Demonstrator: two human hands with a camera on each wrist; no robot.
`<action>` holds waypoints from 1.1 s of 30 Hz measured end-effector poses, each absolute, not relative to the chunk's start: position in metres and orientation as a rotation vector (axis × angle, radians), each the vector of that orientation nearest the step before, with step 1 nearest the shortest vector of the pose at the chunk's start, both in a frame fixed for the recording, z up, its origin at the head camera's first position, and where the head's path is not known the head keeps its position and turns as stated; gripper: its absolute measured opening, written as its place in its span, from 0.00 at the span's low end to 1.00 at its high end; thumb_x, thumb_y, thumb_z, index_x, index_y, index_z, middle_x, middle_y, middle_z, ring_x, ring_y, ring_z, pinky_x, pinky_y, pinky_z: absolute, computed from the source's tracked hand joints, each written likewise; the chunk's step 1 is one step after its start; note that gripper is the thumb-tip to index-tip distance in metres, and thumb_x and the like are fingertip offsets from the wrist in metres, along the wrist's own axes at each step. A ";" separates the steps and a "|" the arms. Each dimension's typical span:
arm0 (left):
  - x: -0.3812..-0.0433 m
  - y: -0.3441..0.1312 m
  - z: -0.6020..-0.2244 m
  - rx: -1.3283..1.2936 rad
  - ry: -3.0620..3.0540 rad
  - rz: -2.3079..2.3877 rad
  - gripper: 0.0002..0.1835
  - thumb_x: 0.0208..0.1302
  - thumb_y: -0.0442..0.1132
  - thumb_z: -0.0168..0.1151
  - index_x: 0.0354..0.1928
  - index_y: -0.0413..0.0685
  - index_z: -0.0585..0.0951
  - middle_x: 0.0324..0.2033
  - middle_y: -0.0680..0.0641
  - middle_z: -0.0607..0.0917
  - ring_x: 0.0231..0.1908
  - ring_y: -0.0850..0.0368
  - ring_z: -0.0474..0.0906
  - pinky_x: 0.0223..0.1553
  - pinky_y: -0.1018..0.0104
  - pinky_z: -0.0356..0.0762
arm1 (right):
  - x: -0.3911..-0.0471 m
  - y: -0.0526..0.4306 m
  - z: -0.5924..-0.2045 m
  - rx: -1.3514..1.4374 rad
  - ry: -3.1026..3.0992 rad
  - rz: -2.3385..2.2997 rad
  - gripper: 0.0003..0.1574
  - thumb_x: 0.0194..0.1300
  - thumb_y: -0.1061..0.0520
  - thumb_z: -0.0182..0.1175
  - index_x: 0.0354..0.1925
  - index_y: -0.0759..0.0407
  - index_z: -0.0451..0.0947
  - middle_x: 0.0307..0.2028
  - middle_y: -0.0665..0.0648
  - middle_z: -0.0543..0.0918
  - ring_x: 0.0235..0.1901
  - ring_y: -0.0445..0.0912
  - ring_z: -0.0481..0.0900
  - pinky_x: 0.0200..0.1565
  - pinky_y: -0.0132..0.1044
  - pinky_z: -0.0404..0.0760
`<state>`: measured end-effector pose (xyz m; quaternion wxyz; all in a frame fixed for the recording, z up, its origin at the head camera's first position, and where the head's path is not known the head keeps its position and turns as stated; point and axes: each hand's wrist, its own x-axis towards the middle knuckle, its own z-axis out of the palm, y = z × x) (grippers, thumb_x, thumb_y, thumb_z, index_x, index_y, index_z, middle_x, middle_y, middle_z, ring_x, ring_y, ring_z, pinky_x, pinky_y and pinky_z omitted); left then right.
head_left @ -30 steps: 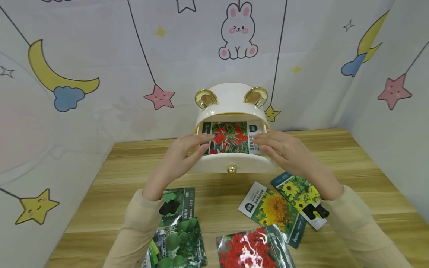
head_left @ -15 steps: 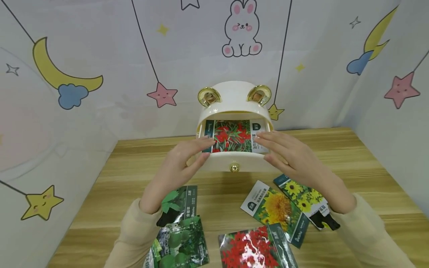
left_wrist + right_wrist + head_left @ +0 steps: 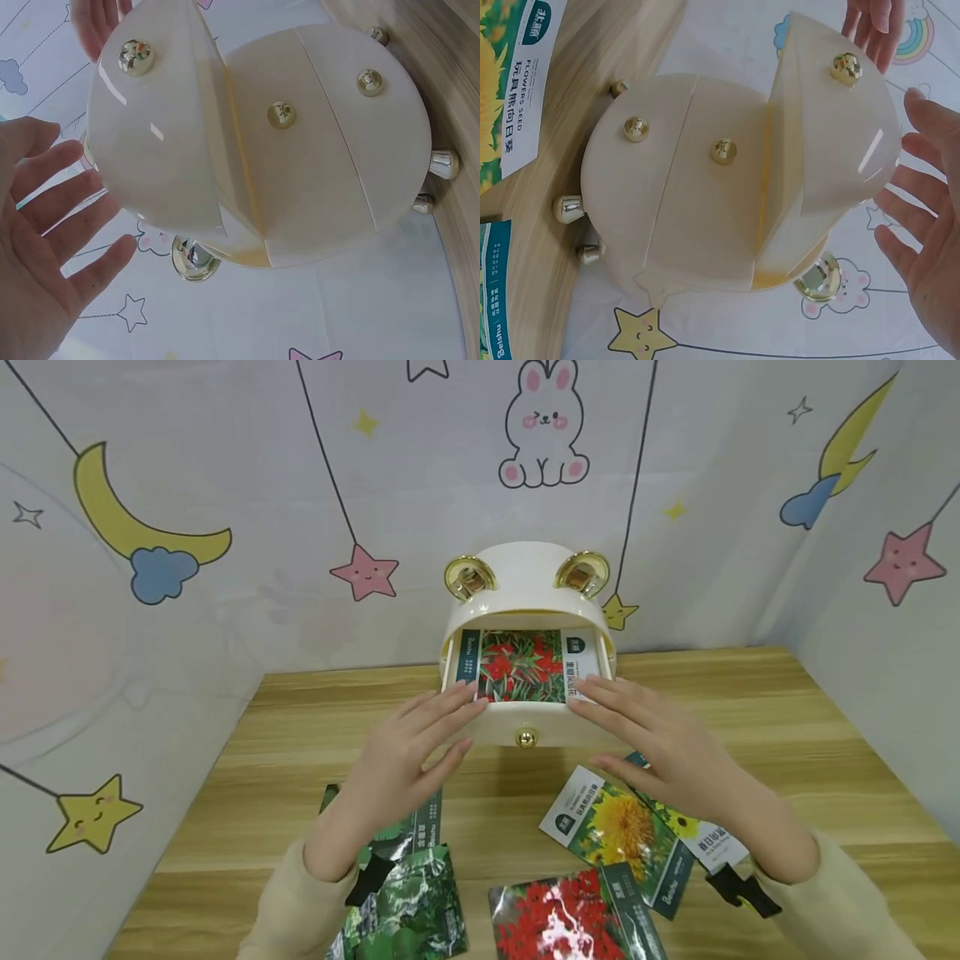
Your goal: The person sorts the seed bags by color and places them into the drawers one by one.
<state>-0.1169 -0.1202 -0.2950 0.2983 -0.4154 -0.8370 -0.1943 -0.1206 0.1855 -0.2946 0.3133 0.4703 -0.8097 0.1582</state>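
Observation:
A white rounded drawer box (image 3: 525, 578) with gold-rimmed ears stands at the back of the table, its top drawer (image 3: 487, 727) pulled out. Inside that drawer lies a seed packet (image 3: 521, 668) with red flowers, face up. My left hand (image 3: 408, 752), fingers spread and straight, has its fingertips at the drawer's left front rim. On the opposite side, my right hand (image 3: 671, 752) has straight fingers at the right front rim, overlapping the packet's white end. Both wrist views show the lower drawers closed, each with a gold knob (image 3: 282, 115).
A packet with red blooms (image 3: 562, 918) lies in front, an orange-flower packet (image 3: 622, 827) and a yellow-flower packet (image 3: 705, 835) to the right. Two green packets (image 3: 412, 902) overlap at left, partly under my arm. A patterned cloth wall (image 3: 300, 527) stands behind the box.
Both hands have drawn back slightly toward me, from over the red-flower packet's ends to the drawer's front rim. Packet and drawer look unchanged.

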 end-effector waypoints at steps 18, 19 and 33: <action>-0.072 -0.110 -0.302 -1.092 -2.074 -0.244 0.20 0.69 0.44 0.42 0.57 0.46 0.75 0.56 0.44 0.77 0.58 0.48 0.72 0.63 0.54 0.66 | -0.085 0.191 -0.300 1.278 -2.195 0.334 0.34 0.69 0.38 0.40 0.61 0.57 0.67 0.64 0.62 0.66 0.65 0.54 0.61 0.72 0.38 0.47; -0.069 -0.109 -0.303 -1.095 -2.085 -0.237 0.20 0.70 0.45 0.42 0.57 0.47 0.75 0.57 0.45 0.77 0.59 0.49 0.72 0.62 0.54 0.67 | -0.082 0.191 -0.299 1.274 -2.205 0.327 0.34 0.69 0.38 0.40 0.62 0.57 0.67 0.64 0.62 0.66 0.66 0.53 0.60 0.72 0.38 0.47; -0.034 -0.095 -0.326 -1.207 -2.204 -0.102 0.24 0.70 0.52 0.38 0.61 0.51 0.70 0.61 0.49 0.72 0.62 0.54 0.68 0.59 0.58 0.71 | -0.044 0.196 -0.312 1.337 -2.378 0.109 0.36 0.67 0.36 0.41 0.66 0.51 0.60 0.67 0.54 0.62 0.70 0.44 0.50 0.72 0.29 0.36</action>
